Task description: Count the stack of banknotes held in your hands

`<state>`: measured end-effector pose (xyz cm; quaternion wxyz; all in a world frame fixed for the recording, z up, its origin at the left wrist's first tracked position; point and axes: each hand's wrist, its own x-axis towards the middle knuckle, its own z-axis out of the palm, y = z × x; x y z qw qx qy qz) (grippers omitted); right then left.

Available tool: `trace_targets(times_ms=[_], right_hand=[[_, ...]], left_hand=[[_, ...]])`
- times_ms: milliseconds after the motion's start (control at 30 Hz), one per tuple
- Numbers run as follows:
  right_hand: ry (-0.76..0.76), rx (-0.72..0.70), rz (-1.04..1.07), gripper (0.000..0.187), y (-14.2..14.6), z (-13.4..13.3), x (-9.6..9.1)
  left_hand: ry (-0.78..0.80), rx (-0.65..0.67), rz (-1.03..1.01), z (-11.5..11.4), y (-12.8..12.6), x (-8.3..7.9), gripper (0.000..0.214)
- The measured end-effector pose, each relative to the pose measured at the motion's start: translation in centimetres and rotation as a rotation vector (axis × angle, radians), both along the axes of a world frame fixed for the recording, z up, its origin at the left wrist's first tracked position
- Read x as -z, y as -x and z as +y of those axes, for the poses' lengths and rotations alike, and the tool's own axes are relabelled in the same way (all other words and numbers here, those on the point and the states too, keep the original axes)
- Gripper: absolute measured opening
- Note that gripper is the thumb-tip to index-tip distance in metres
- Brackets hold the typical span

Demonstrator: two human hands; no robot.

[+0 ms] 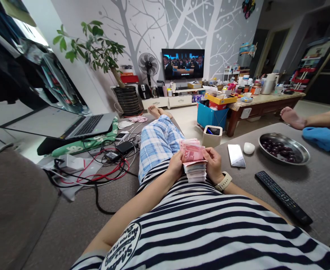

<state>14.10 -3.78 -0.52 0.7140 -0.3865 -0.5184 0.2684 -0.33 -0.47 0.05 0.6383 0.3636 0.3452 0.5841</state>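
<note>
A grey sofa is carrying a steel bowl of dark fruit, a black remote control and a smartphone, all lying to the right of the hands. The left hand and right hand are gripping a thick stack of pink yuan banknotes from either side — held above the striped shirt, just beyond it the plaid shorts.

One head-worn view is aimed forward and down, with the left hand and right hand framed close below it.
</note>
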Motion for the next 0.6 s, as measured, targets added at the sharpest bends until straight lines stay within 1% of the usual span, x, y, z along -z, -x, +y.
trace_targets(times_ms=[233,400,500,600], right_hand=[[-0.007,0.002,0.001,0.030,0.0,0.0,-0.1],[-0.005,-0.025,0.012,0.030,-0.1,0.1,-0.1],[0.003,-0.029,0.013,0.033,-0.1,0.1,-0.1],[0.022,-0.049,0.038,0.039,0.0,0.1,0.0]], left_hand=[[0.016,-0.006,0.009,-0.3,0.0,-0.6,0.019],[-0.008,0.039,0.003,-0.9,0.0,-1.3,0.019],[-0.036,0.049,0.013,-1.1,0.0,-1.5,0.019],[0.004,0.048,-0.011,-1.0,0.0,-1.4,0.020]])
